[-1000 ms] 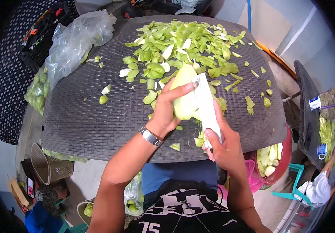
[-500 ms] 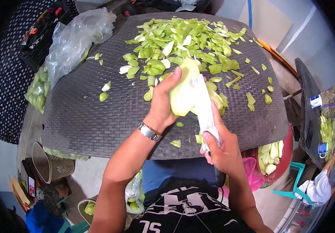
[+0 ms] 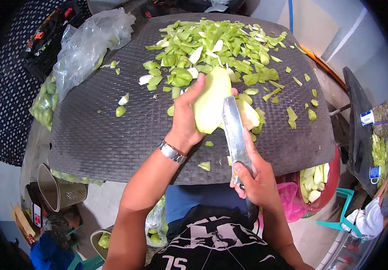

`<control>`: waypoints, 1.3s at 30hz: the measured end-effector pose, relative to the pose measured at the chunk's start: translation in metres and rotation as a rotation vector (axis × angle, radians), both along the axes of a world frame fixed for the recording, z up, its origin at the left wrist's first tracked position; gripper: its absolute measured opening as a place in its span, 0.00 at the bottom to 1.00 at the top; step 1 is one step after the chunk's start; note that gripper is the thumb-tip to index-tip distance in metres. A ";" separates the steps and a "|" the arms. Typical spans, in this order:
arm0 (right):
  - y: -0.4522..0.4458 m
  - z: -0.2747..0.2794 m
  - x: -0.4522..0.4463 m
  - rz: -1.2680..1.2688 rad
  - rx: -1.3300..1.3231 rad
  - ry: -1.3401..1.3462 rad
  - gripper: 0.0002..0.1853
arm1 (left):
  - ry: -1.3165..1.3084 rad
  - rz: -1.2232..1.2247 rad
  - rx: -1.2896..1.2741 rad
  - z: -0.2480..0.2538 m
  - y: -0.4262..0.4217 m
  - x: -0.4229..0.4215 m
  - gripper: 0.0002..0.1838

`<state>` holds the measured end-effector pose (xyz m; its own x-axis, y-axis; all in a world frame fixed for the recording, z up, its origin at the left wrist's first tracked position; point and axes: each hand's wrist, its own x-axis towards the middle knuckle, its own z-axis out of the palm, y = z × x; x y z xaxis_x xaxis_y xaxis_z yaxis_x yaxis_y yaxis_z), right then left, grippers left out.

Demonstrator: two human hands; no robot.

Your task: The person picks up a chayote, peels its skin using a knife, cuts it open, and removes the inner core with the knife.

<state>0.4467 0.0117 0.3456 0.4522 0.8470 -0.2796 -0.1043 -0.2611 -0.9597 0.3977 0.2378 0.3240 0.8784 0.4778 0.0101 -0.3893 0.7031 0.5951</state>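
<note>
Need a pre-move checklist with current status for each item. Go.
1. Vegetable secured: ok, held in the left grip.
2. Knife secured: ok, held in the right grip.
3. Left fingers clear of the blade: not ok, in my view; a fingertip shows close to the blade's tip.
4. Blade touching the vegetable: cannot tell from this angle.
5. Table free of scraps: not ok, peelings are heaped at its far side, with loose bits around.
</note>
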 end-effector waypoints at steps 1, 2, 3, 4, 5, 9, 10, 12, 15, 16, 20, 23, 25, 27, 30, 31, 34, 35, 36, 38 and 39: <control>0.000 -0.001 0.001 -0.001 -0.004 -0.012 0.41 | 0.023 0.022 0.004 0.000 -0.001 0.001 0.34; 0.000 -0.002 0.003 -0.002 -0.006 -0.027 0.42 | 0.022 0.014 0.017 0.001 -0.001 0.002 0.34; 0.001 -0.002 0.007 -0.003 -0.005 -0.013 0.42 | 0.022 0.005 0.029 0.002 -0.002 0.001 0.34; 0.001 -0.001 0.009 -0.009 -0.008 0.006 0.42 | 0.027 -0.008 0.034 0.001 -0.004 -0.001 0.34; 0.000 -0.001 0.009 -0.014 -0.011 0.022 0.41 | 0.017 -0.023 0.020 -0.001 -0.004 -0.002 0.34; -0.002 0.005 -0.001 -0.006 -0.016 0.032 0.41 | 0.014 0.006 0.009 0.001 0.001 0.000 0.34; -0.004 0.005 -0.003 0.000 -0.023 0.021 0.41 | 0.030 0.027 0.009 0.001 0.001 0.000 0.34; -0.004 0.004 -0.002 0.014 -0.018 -0.013 0.41 | 0.031 0.042 0.017 0.004 0.003 -0.002 0.35; -0.002 -0.002 0.005 0.024 -0.005 -0.041 0.41 | 0.023 0.020 0.019 0.002 -0.002 -0.001 0.35; -0.001 -0.003 0.004 0.017 0.009 -0.022 0.41 | 0.013 0.008 0.021 0.002 -0.004 0.000 0.35; 0.001 -0.002 -0.006 0.011 0.011 0.004 0.40 | -0.037 -0.021 -0.042 0.002 0.003 -0.002 0.35; -0.003 -0.007 -0.014 0.054 0.023 0.016 0.40 | -0.033 0.011 -0.010 0.003 0.008 -0.003 0.35; 0.002 -0.006 -0.008 0.061 0.045 0.012 0.40 | -0.048 0.028 -0.015 0.005 0.006 -0.001 0.35; 0.002 -0.004 -0.008 0.058 0.050 0.036 0.39 | -0.048 0.032 -0.011 0.004 0.003 -0.003 0.34; 0.005 -0.002 -0.004 0.060 0.037 0.072 0.40 | -0.045 0.030 0.011 0.002 0.004 -0.004 0.34; 0.007 -0.004 -0.003 0.065 0.033 0.074 0.40 | -0.040 0.029 0.018 0.002 0.006 -0.004 0.34; 0.009 -0.008 0.007 0.104 0.058 0.133 0.41 | -0.045 0.024 0.011 0.002 0.008 -0.001 0.34; 0.009 -0.008 0.010 0.118 0.071 0.165 0.41 | -0.047 0.020 0.002 0.002 0.007 -0.001 0.34; 0.008 -0.008 0.013 0.130 0.081 0.216 0.41 | -0.048 0.009 -0.019 0.002 0.006 0.000 0.34; 0.008 -0.007 0.020 0.160 0.105 0.315 0.42 | -0.053 -0.007 -0.055 0.003 0.006 0.002 0.34; 0.007 -0.007 0.021 0.176 0.119 0.329 0.42 | -0.053 -0.018 -0.046 0.003 0.007 0.002 0.34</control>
